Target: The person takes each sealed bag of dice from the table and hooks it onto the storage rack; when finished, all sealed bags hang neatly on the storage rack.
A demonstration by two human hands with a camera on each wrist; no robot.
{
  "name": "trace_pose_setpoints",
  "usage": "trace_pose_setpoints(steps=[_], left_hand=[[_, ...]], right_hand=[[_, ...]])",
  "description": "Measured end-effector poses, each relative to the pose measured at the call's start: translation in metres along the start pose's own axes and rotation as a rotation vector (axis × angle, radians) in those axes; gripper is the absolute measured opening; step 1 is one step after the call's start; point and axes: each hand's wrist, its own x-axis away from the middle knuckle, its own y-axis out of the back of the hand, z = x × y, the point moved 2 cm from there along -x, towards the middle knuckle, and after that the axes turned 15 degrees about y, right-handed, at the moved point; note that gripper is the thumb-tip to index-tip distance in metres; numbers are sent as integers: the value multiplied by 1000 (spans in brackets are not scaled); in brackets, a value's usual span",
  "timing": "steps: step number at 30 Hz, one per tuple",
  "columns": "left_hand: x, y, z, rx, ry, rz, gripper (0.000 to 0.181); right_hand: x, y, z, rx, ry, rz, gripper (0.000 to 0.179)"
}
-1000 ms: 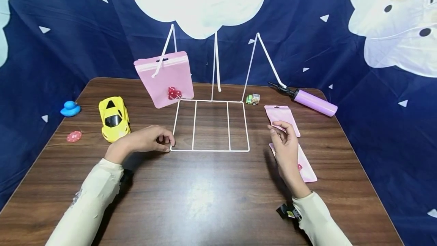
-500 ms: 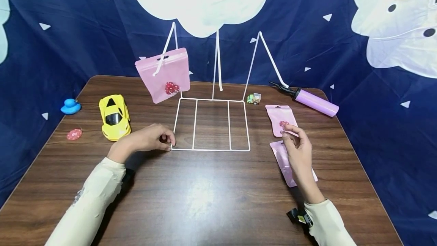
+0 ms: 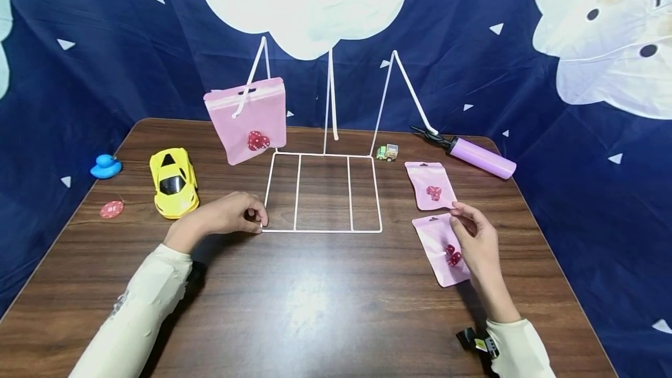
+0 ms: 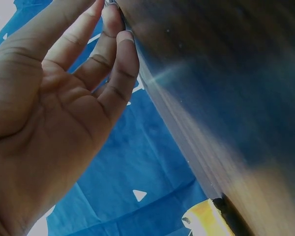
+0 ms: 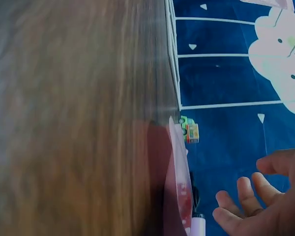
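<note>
A white wire rack point(image 3: 350, 191) stands on the table, its flat base toward me and three bent arms rising behind. My left hand point(image 3: 231, 213) pinches the base's front left corner; the left wrist view shows this hand's fingers point(image 4: 120, 73) bent. From the rack's left arm hangs a pink zip bag point(image 3: 257, 111) with red dice in it. Two smaller pink bags lie to the right, an upper bag point(image 3: 426, 177) and a lower bag point(image 3: 436, 244), each with red dice. My right hand point(image 3: 479, 241) hovers beside them, fingers loosely bent and apart, fingertips overlapping the upper bag's near corner.
On the left are a yellow toy car point(image 3: 173, 185), a blue rubber duck point(image 3: 107, 166) and a red chip point(image 3: 112, 209). Behind the small bags lie a toy truck point(image 3: 387, 152) and a purple hand pump point(image 3: 480, 157). A blue cloth point(image 3: 462, 34) closes off the back.
My right hand has moved right and toward me, uncovering both small bags. The hanging bag has swung slightly to the left. My left hand stays at the rack's corner.
</note>
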Motion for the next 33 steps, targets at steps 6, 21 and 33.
trace_pose_setpoints(steps=[6, 21, 33], left_hand=[[2, 0, 2, 5, 18, 1, 12], [-4, -2, 2, -3, -11, 4, 12], [-2, -2, 3, 2, -2, 1, 13]], right_hand=[[1, 5, -2, 28, -7, 22, 34], [9, 40, -16, 130, -121, 99, 38], [12, 54, -27, 220, -151, 212, 40]])
